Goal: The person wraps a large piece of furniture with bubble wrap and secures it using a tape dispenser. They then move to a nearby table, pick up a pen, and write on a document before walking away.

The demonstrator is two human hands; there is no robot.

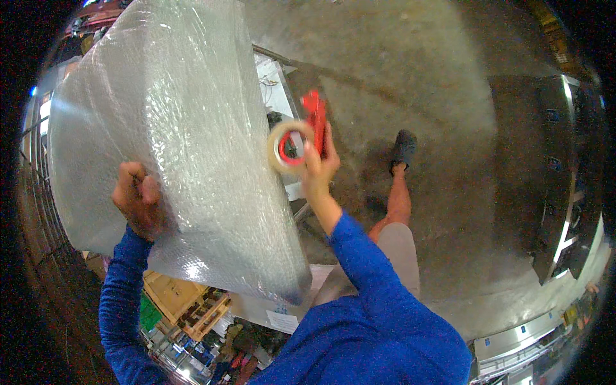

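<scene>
A large block wrapped in clear bubble wrap (199, 122) fills the left and middle of the view. Its kind beneath the wrap cannot be made out. Against the wrap's left part, my left hand (139, 200) is closed with curled fingers; whatever they may pinch is too small to tell. My right hand (321, 167) grips a red tape dispenser (316, 115), slightly blurred, just beyond the right edge of the wrapped block. A roll of clear tape (277, 151) sits on the dispenser, facing the block.
Behind the wrapped block's right edge is a white surface with thin wires (273, 83). A wooden pallet (205, 314) and mixed clutter lie at the lower left. My shod foot (404, 147) is on the concrete floor (443, 192). Dark cabinets (558, 179) line the right side.
</scene>
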